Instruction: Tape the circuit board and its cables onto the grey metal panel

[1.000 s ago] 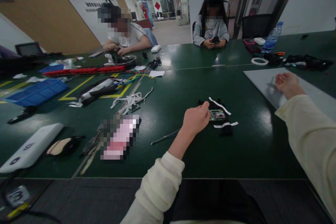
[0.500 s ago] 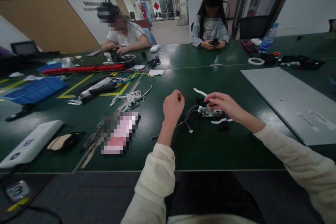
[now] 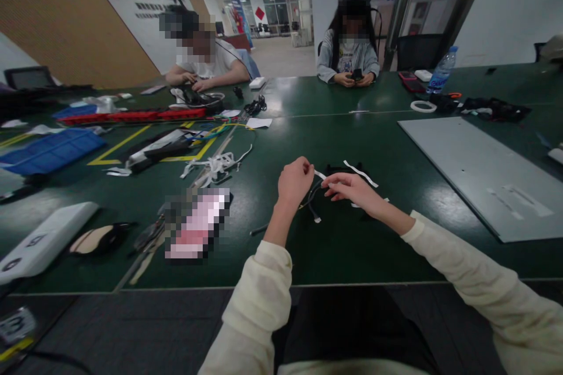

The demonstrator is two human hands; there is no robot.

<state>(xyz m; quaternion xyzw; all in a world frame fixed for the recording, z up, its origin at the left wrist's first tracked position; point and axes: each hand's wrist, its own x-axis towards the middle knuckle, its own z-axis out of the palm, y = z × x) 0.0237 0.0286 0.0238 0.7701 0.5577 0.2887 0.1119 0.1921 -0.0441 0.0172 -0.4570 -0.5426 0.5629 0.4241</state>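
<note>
A short white strip of tape (image 3: 319, 175) spans the gap between my two hands. My left hand (image 3: 294, 183) is closed in a pinch at its left end. At the other end are the bunched fingertips of my right hand (image 3: 352, 190), closed on it as well. Another length of white strip (image 3: 363, 173) angles out just above my right hand. Dark cables (image 3: 314, 208) with a white plug lie below and between the hands. The circuit board is hidden beneath my right hand, and a black part (image 3: 336, 168) shows behind it.
Crumpled white strips (image 3: 215, 167) and a phone (image 3: 200, 222) lie to the left, with a white power strip (image 3: 46, 240) farther out. A grey panel (image 3: 466, 146) occupies the right. Beyond it are a tape roll (image 3: 423, 106) and water bottle (image 3: 443, 70). Two people sit across the table.
My right hand has moved left toward my left hand, covering the circuit board. A white strip now bridges their fingertips. The view has shifted slightly.
</note>
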